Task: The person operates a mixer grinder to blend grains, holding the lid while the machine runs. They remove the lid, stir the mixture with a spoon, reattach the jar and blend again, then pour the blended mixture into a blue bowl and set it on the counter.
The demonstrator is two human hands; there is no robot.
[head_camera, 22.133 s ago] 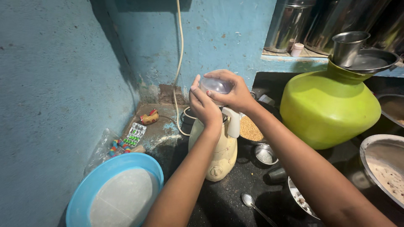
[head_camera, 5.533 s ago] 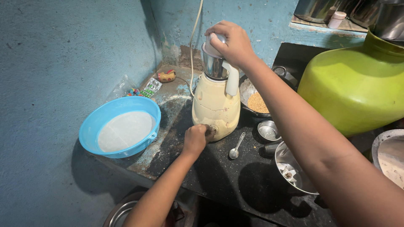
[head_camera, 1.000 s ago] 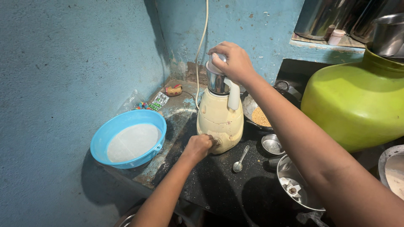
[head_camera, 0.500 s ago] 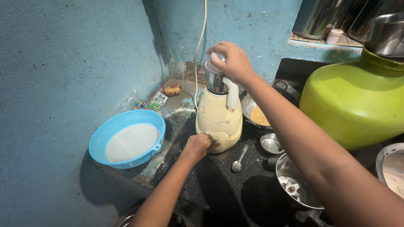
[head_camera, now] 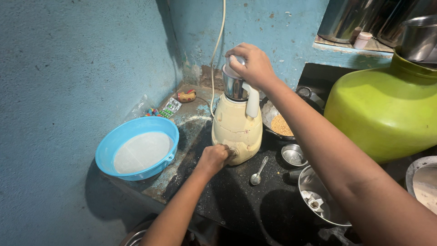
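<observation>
At the counter's (head_camera: 236, 200) back corner, against the blue wall, stood a cream mixer (head_camera: 236, 130) with a steel jar (head_camera: 233, 86) locked on top. The right hand (head_camera: 250, 64) was pressed down over the jar's lid (head_camera: 234, 61), fingers curled and clamped around its rim. The left hand (head_camera: 213, 158) was closed on the knob (head_camera: 232, 152) low on the mixer's front, at about 6 o'clock from the jar.

By its look, the mixer would be heavy and stiff, bottom-weighted by the motor, and apt to creep on the dusty counter. The jar looked hard and smooth, likely slippery on its steel wall; its white handle (head_camera: 252, 102), at 3 o'clock on the jar, seemed the sure place to grip it. The lid seemed light and only pushed on, so a flat palm from above suited it best. The knob was small and called for a pinch of fingertips.

A cord (head_camera: 217, 45) ran up the wall at 12 o'clock. A blue basin (head_camera: 105, 148) with a pale sieve face sat at 9 o'clock, well apart from the mixer. A spoon (head_camera: 258, 172) lay just beside the base at 5 o'clock, and a small steel bowl (head_camera: 293, 155) at 4 o'clock. A pan of grain (head_camera: 282, 125) sat at 3 o'clock, and a green pot (head_camera: 387, 114) beyond it. Pill strips (head_camera: 169, 108) lay at 10 o'clock.
</observation>
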